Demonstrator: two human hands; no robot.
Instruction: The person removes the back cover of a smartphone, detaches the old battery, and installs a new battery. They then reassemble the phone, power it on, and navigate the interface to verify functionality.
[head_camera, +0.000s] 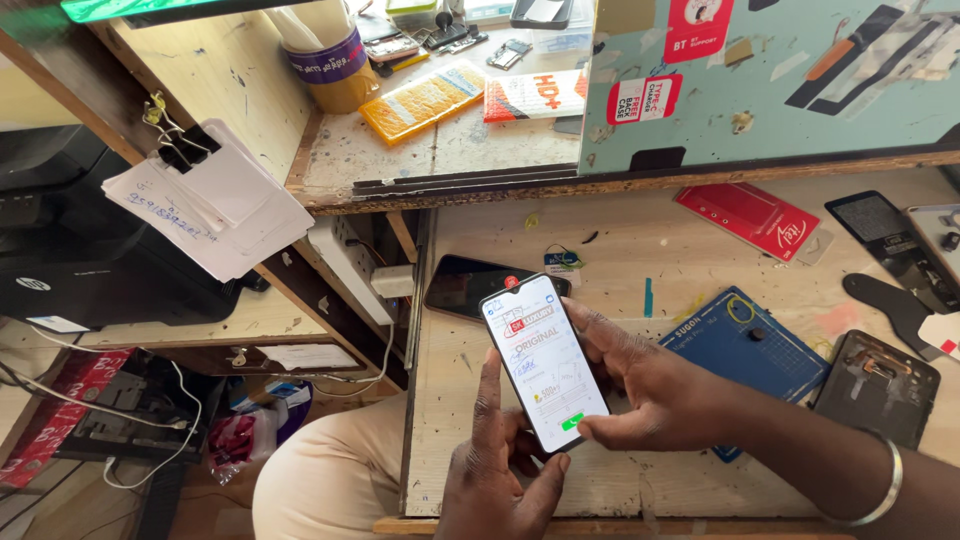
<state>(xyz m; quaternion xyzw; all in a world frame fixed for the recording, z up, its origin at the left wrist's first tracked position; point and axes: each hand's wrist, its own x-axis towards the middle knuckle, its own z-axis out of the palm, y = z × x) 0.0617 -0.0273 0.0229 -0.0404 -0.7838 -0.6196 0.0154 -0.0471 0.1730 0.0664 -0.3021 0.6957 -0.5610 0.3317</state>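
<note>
I hold a smartphone (543, 360) with a lit white screen above the front of a wooden workbench (620, 250). My left hand (500, 470) supports its lower end from below, with the index finger running up the phone's left edge. My right hand (650, 385) wraps around the phone's right side, and its thumb tip rests on a green button near the bottom of the screen. A metal bangle (880, 485) sits on my right wrist. A second phone (470, 285) with a dark screen lies flat on the bench just behind the held one.
A blue cutting mat (760, 350) lies right of my hands, with an opened phone back (880, 385) beyond it. A red card (750, 218) and dark phone parts (890, 245) lie at the far right. A clipped paper stack (205, 200) hangs at left, above a black printer (90, 270).
</note>
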